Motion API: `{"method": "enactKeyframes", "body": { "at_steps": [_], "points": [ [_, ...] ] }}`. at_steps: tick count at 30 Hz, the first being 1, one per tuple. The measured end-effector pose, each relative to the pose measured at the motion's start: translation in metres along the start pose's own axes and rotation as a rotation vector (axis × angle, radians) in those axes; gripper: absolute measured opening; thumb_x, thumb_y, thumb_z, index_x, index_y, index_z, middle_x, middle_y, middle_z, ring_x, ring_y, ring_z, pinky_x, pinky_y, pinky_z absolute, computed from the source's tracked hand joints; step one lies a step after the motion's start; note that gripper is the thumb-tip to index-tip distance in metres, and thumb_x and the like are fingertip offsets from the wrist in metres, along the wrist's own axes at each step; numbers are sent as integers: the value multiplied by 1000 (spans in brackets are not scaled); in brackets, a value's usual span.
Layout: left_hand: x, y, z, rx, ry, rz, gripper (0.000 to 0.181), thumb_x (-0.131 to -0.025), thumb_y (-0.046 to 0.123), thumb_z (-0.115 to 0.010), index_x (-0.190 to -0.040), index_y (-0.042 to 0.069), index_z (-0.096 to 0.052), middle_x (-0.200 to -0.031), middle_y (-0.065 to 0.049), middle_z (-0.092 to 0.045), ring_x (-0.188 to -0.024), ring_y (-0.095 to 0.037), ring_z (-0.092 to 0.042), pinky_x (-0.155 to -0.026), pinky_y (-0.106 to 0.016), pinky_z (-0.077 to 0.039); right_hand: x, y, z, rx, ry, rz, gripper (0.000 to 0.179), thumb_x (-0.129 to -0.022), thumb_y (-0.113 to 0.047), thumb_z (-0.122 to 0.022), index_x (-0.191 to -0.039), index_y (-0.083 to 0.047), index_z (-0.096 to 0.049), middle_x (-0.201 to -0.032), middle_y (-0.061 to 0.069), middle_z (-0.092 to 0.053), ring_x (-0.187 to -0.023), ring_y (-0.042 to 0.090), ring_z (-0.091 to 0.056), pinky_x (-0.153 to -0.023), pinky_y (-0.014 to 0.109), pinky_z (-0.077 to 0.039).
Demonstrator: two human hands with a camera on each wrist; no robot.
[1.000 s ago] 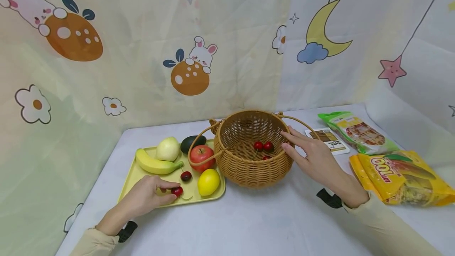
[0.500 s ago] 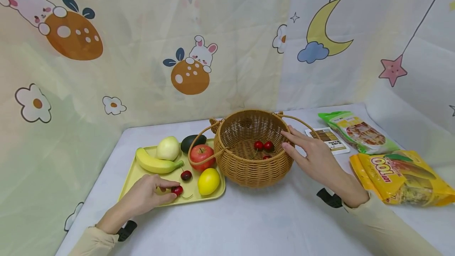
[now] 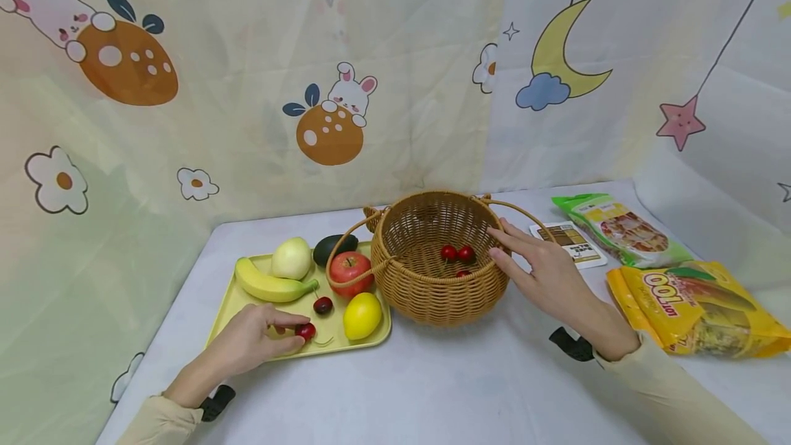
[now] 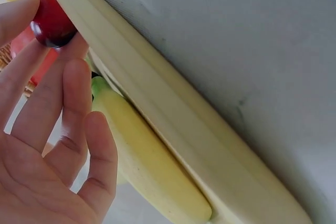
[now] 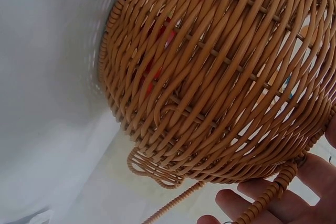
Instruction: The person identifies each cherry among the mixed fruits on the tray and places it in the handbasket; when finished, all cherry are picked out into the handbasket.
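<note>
My left hand (image 3: 255, 336) pinches a red cherry (image 3: 305, 332) between thumb and fingertips, over the front of the yellow tray (image 3: 224, 321). In the left wrist view the cherry (image 4: 52, 22) sits at the fingertips, and the other fingers bend loosely. A second, darker cherry (image 3: 323, 305) lies on the tray just behind. My right hand (image 3: 550, 277) rests with fairly straight fingers on the right rim of the wicker basket (image 3: 441, 301). Inside the basket are three red cherries (image 3: 466, 255), one partly hidden by the front rim. The right wrist view shows the basket's woven side (image 5: 210, 77), fingers near its handle.
The tray also bears a banana (image 3: 272, 286), a pale round fruit (image 3: 292, 259), a dark green avocado-like fruit (image 3: 334, 248), a red apple (image 3: 349, 268) and a lemon (image 3: 362, 316). Snack packages (image 3: 698, 307) lie at the right. A basket handle loop (image 3: 336, 253) overhangs the tray.
</note>
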State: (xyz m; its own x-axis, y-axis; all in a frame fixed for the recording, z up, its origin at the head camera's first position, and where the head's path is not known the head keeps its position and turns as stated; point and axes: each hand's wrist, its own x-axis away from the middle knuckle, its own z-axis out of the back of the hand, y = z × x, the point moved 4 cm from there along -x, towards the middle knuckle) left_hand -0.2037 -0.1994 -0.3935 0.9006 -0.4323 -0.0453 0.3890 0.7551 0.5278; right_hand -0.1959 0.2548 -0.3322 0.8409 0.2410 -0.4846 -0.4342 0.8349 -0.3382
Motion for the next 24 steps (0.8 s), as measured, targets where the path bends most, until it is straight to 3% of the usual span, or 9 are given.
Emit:
{"method": "enactKeyframes", "body": {
  "at_steps": [2, 5, 9, 13, 18, 24],
  "points": [
    [1, -1, 2, 4, 4, -8, 30, -86, 31, -83, -115, 26, -81, -103, 14, -79, -73, 0, -53, -59, -21, -43, 0, 0, 1, -1, 7, 5, 46, -105, -34, -59, -144, -10, -60, -152, 21, -52, -76, 32, -69, -61, 32, -45],
    [3, -1, 9, 14, 16, -31, 29, -86, 30, -83, -115, 24, -81, -102, 15, -79, -74, 1, -54, -60, -21, -44, 0, 0, 1, -4, 8, 7, 47, -105, -34, -58, -145, -10, -60, -153, 21, -51, -73, 29, -68, -60, 31, -43],
    [6, 1, 24, 4, 34, -54, 28, -86, 28, -83, -114, 22, -81, -97, 18, -79, -75, 2, -55, -64, -21, -46, -1, 0, 0, -8, -4, -2, 47, -105, -34, -58, -146, -11, -59, -154, 20, -50, -52, 10, -48, -52, 26, -33],
    [7, 4, 41, -26, 51, -72, 25, -86, 27, -84, -110, 27, -82, -91, 22, -77, -77, 3, -56, -67, -22, -47, 0, 0, 0, -8, -7, -4, 47, -105, -34, -59, -146, -11, -59, -154, 20, -50, -45, 5, -36, -49, 25, -28],
    [2, 4, 61, -26, 54, -69, 23, -86, 32, -83, -109, 29, -82, -97, 18, -79, -80, 2, -57, -69, -22, -48, 0, 1, 0, -8, -5, -3, 47, -105, -34, -58, -146, -11, -59, -154, 20, -50, -48, 6, -40, -50, 25, -30],
    [-12, 10, 78, -18, 48, -48, 28, -85, 30, -85, -112, 24, -82, -100, 11, -81, -84, -1, -59, -69, -23, -49, 0, 1, -1, -9, -11, -1, 47, -105, -35, -58, -146, -11, -59, -154, 20, -50, -52, 7, -43, -52, 26, -32]
  ]
}}
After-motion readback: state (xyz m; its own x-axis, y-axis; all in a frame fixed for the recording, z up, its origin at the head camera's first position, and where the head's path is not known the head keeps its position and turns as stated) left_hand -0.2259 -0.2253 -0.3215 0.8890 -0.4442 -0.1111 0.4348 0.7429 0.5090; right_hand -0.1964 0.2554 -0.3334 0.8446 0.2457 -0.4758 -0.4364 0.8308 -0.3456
